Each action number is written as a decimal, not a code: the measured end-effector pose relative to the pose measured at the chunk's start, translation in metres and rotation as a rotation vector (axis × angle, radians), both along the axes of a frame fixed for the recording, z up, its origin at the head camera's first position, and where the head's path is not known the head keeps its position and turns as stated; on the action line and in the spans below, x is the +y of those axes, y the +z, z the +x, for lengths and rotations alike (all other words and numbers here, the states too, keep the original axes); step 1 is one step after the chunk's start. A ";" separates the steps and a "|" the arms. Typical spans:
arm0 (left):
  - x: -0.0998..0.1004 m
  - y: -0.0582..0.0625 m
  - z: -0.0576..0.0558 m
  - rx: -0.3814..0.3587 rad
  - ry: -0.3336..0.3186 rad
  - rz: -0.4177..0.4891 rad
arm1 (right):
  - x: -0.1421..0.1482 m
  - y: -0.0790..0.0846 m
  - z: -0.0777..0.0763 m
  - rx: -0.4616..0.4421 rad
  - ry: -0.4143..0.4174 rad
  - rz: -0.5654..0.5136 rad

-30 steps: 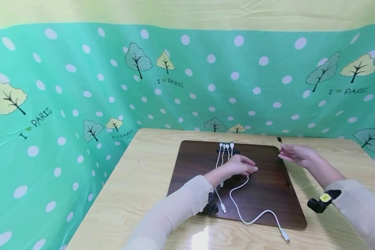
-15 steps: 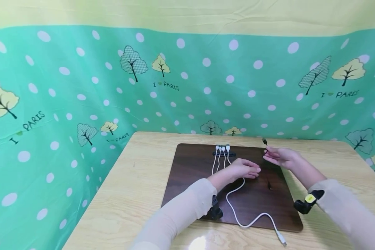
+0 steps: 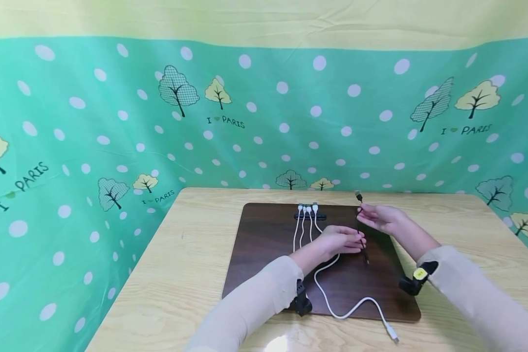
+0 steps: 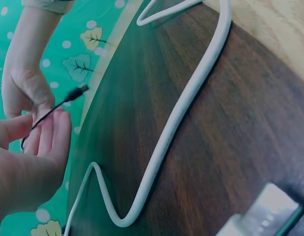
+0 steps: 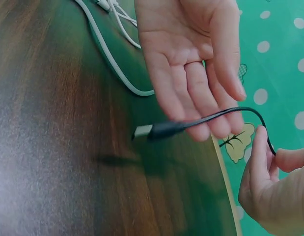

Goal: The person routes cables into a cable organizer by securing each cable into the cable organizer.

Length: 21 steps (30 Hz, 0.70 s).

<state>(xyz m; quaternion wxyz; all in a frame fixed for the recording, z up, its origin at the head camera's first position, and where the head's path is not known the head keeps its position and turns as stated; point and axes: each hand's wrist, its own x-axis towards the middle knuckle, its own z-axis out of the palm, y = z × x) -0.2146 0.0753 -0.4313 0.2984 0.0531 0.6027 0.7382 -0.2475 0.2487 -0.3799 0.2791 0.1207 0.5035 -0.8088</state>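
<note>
My right hand [image 3: 380, 218] pinches a short black charging cable [image 5: 225, 112] between thumb and fingers. One black plug [image 3: 359, 196] points up past those fingertips, while the cable's lower end, a plug with a metal tip [image 5: 159, 132], hangs over the dark brown board [image 3: 273, 234]. My left hand [image 3: 336, 240] is beside that lower end, palm up in the right wrist view with fingers extended and thumb apart. The cable crosses in front of its fingertips. Beneath the left hand, a white cable [image 3: 319, 281] runs across the board to a loose plug [image 3: 391, 332].
A black holder strip [image 3: 320, 216] at the board's far edge has several white USB cables side by side [image 3: 302, 230]. The board lies on a light wooden table [image 3: 171, 274]. A green dotted curtain [image 3: 246, 122] hangs behind and at the left.
My right hand has moved left with the black cable, bringing its lower end to my left fingertips. My left hand has stayed over the board. The head view has shifted slightly.
</note>
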 end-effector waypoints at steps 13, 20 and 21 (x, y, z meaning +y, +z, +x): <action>-0.007 -0.005 0.002 -0.044 0.049 0.024 | -0.006 -0.007 -0.007 -0.020 0.012 -0.040; -0.012 -0.004 0.003 -0.064 0.064 0.015 | -0.013 -0.005 -0.012 -0.012 0.014 -0.023; -0.013 -0.003 0.004 -0.063 0.065 0.013 | -0.014 -0.004 -0.013 -0.014 0.007 -0.023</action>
